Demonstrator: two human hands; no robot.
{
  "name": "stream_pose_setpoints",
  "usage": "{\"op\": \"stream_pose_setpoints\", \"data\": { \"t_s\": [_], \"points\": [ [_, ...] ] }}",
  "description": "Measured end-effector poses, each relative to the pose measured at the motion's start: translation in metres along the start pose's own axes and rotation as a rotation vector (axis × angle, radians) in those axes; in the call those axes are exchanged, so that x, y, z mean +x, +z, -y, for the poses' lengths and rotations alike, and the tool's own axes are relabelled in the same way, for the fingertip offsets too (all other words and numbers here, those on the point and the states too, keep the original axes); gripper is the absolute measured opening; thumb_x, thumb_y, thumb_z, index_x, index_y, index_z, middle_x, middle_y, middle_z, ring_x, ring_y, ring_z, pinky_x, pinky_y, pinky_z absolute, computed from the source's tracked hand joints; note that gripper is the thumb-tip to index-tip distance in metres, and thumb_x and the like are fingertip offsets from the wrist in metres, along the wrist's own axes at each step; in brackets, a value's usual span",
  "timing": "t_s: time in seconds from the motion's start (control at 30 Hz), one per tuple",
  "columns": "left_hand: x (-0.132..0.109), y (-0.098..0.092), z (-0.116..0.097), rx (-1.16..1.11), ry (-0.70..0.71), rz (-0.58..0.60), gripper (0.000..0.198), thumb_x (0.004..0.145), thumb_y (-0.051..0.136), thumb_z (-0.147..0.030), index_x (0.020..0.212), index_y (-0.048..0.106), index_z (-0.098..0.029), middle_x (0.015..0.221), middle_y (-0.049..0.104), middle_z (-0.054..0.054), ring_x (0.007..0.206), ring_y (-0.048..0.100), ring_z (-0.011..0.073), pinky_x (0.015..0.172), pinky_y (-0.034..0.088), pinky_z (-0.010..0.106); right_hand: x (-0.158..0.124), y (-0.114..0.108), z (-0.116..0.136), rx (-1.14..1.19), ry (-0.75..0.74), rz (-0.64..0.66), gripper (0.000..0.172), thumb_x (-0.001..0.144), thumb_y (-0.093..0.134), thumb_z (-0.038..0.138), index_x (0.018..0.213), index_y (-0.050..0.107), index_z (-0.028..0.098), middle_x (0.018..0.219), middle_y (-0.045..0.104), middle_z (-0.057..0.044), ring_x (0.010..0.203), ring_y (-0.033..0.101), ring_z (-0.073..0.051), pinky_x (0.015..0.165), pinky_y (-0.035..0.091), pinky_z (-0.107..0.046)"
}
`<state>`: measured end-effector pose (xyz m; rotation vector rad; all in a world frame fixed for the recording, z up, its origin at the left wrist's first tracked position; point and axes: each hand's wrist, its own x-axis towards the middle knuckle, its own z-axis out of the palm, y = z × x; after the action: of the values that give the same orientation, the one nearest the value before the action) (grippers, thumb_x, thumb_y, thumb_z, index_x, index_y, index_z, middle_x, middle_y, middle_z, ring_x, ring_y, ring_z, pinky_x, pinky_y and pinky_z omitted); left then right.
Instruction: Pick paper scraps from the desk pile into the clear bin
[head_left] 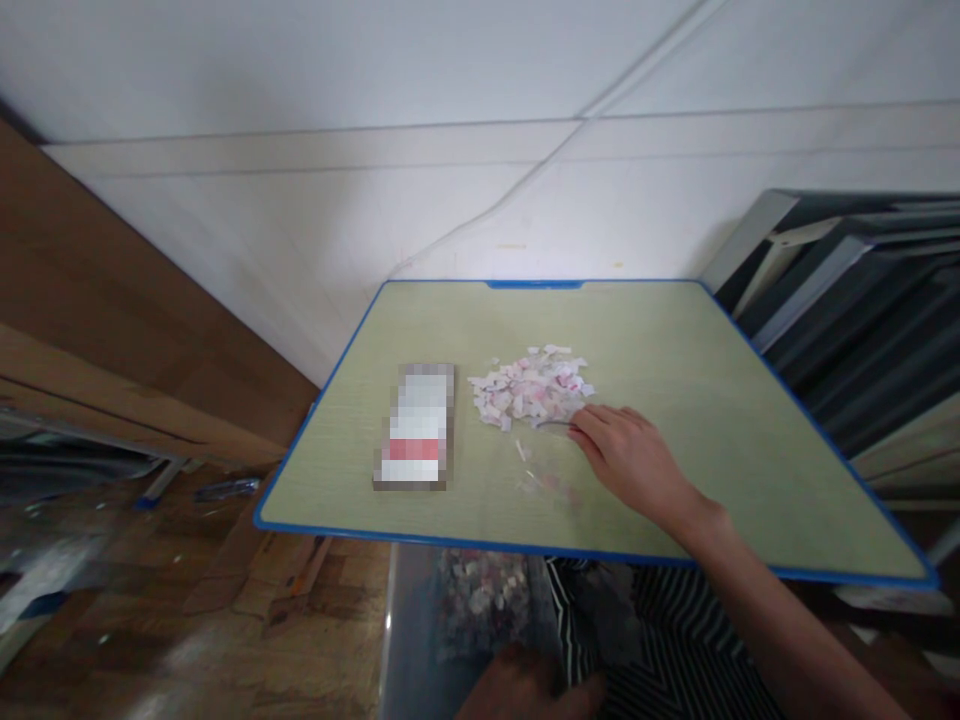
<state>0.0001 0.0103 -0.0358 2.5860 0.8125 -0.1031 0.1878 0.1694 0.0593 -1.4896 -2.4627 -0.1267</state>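
My right hand (pixel 637 465) is over the table, its fingers pinched around a slim dark tool that looks like tweezers (pixel 553 422). The tip of the tool reaches the near right edge of a pile of small torn paper scraps (pixel 529 385), white and pinkish. A few clear slivers (pixel 536 475) lie in front of the pile. To the left of it rests a phone (pixel 415 425), its screen pixelated. Down below the table edge, my left hand (pixel 517 685) is dark and blurred, so its fingers do not show clearly. It is near a clear bag of scraps (pixel 484 600).
The small green table (pixel 645 320) has a blue rim and stands against a white wall (pixel 300 220). Dark flat panels (pixel 862 290) lean at the right. A brown board (pixel 127 250) slants at the left. Below are a grey bin (pixel 405 620) and wooden floor (pixel 180 590).
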Motion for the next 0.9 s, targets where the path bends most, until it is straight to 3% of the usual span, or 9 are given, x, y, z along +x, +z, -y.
{"op": "stream_pose_setpoints", "data": {
  "t_s": [0.1,0.2,0.27,0.33,0.6,0.77,0.9],
  "points": [
    [0.001,0.001,0.000,0.034,0.005,0.017,0.040,0.085,0.059,-0.027,0.123,0.047,-0.029,0.078,0.066,0.003,0.065,0.065,0.0220,0.050,0.048,0.024,-0.002,-0.004,0.002,0.022,-0.053,0.041,0.023,0.092,0.040,0.018,0.078,0.058,0.017,0.076,0.064,-0.004,0.070,0.059,-0.017,0.068,0.035,-0.030],
    [0.007,-0.013,-0.003,0.046,-0.036,0.135,0.040,0.088,0.057,-0.033,0.126,0.044,-0.036,0.083,0.069,0.004,0.070,0.068,0.0231,0.049,0.050,0.024,-0.002,-0.010,0.004,0.052,-0.094,0.108,0.022,0.092,0.042,0.018,0.077,0.057,0.018,0.074,0.064,-0.003,0.070,0.058,-0.017,0.069,0.034,-0.031],
    [0.010,-0.023,-0.005,0.063,-0.020,0.224,0.042,0.091,0.054,-0.031,0.130,0.041,-0.033,0.084,0.069,0.005,0.069,0.068,0.0237,0.051,0.053,0.026,-0.001,-0.011,0.006,0.059,-0.097,0.117,0.020,0.092,0.043,0.020,0.077,0.056,0.018,0.074,0.064,-0.003,0.070,0.058,-0.017,0.070,0.034,-0.031],
    [0.011,-0.028,-0.006,0.045,-0.005,0.237,0.040,0.092,0.051,-0.028,0.131,0.041,-0.031,0.090,0.069,0.007,0.074,0.068,0.0235,0.056,0.055,0.028,0.001,-0.009,0.008,0.042,-0.092,0.081,0.019,0.092,0.044,0.020,0.078,0.057,0.018,0.076,0.064,-0.003,0.072,0.059,-0.017,0.071,0.034,-0.031],
    [0.009,-0.029,-0.005,-0.021,-0.017,0.174,0.035,0.090,0.054,-0.026,0.125,0.048,-0.026,0.087,0.069,0.010,0.074,0.068,0.0269,0.056,0.055,0.032,0.006,0.001,0.007,-0.065,-0.035,-0.038,0.024,0.092,0.039,0.016,0.080,0.060,0.015,0.077,0.065,-0.007,0.070,0.058,-0.019,0.066,0.031,-0.030],
    [0.010,-0.036,-0.006,0.018,-0.020,0.310,0.043,0.092,0.050,-0.024,0.133,0.038,-0.029,0.092,0.068,0.010,0.079,0.068,0.0265,0.060,0.056,0.034,0.005,-0.001,0.006,-0.071,-0.018,-0.047,0.025,0.093,0.040,0.018,0.079,0.060,0.015,0.075,0.065,-0.005,0.069,0.058,-0.018,0.066,0.032,-0.030],
    [0.007,-0.024,-0.004,0.018,0.002,0.162,0.041,0.092,0.052,-0.027,0.131,0.038,-0.029,0.085,0.068,0.006,0.071,0.067,0.0233,0.055,0.054,0.029,0.004,-0.001,0.005,-0.080,-0.012,-0.031,0.023,0.091,0.041,0.015,0.079,0.060,0.016,0.075,0.065,-0.005,0.069,0.058,-0.018,0.066,0.032,-0.030]
  ]
}}
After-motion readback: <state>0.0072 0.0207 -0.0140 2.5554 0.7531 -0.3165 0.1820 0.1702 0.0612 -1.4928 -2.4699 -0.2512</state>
